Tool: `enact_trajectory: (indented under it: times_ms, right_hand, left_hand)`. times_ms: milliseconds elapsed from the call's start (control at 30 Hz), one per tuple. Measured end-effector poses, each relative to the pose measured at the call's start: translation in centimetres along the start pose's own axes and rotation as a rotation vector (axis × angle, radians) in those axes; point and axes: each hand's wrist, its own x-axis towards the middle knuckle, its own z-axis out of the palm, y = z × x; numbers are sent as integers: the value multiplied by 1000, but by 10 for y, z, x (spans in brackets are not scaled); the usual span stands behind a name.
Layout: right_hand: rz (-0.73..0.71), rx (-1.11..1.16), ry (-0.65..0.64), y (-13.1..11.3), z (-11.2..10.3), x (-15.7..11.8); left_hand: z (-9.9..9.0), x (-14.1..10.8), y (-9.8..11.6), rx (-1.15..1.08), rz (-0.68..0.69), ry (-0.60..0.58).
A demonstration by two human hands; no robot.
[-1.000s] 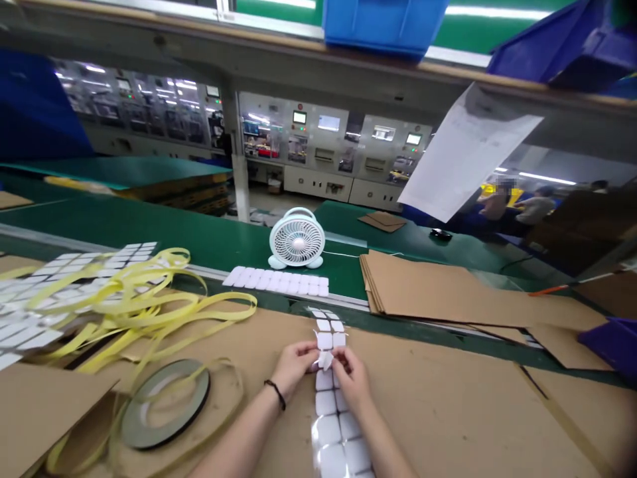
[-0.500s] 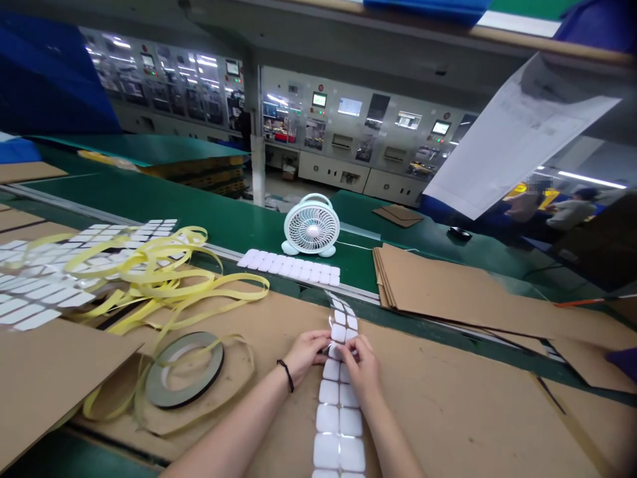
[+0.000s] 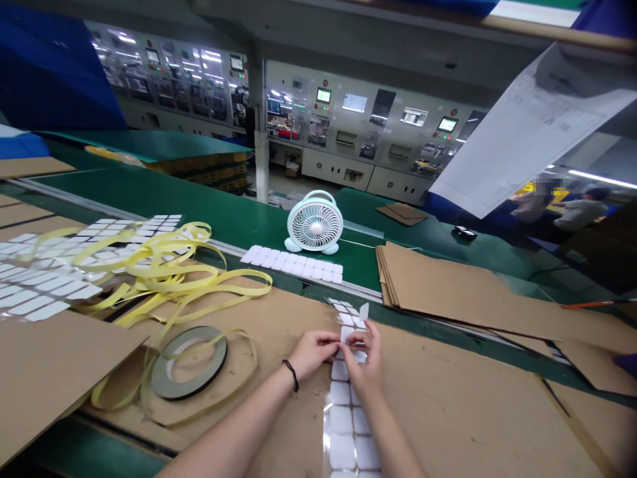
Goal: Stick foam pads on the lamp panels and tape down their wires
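A long strip of white rounded-square pads on clear film runs lengthwise over the cardboard in front of me. My left hand, with a dark band at its wrist, pinches at the strip's left edge. My right hand is closed over the strip, its thumb tip meeting the left fingertips. A single white pad stands up at the right fingertips, tilted off the strip. What lies between the meeting fingertips is too small to make out. Beyond, another short sheet of white pads lies before a small fan.
Tangled yellow tape and a grey tape roll lie left, beside sheets of white labels. Stacked cardboard sheets sit at right. A paper sheet hangs above. Two people are far off at right.
A white pad now stands up at my right fingertips. The right hand has turned and its fingers have risen. The strip's near part appears shifted slightly right, and the view has moved a little.
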Motion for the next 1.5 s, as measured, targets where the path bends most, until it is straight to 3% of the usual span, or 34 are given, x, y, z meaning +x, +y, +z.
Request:
enact_trajectory:
  times_ms: [167, 400, 600, 867, 1067, 1167, 1500]
  right_hand:
    - [2, -90, -11, -3, 2, -5]
    - [342, 295, 55, -6, 2, 3]
    - [418, 374, 66, -9, 5, 2]
    - [349, 419, 90, -7, 2, 2]
    - [14, 98, -49, -11, -5, 2]
    - [-65, 1, -76, -10, -7, 3]
    - [80, -130, 53, -5, -15, 9]
  left_hand:
    - [0, -1, -2, 217, 185, -60]
    - [1, -2, -2, 320, 164, 58]
    - [0, -7, 5, 527, 328, 138]
    - [3, -3, 6, 309, 218, 211]
    - [1, 1, 3, 211, 144, 120]
    - [1, 0, 3, 209, 118, 89]
    - [-2, 0, 3, 213, 34, 143]
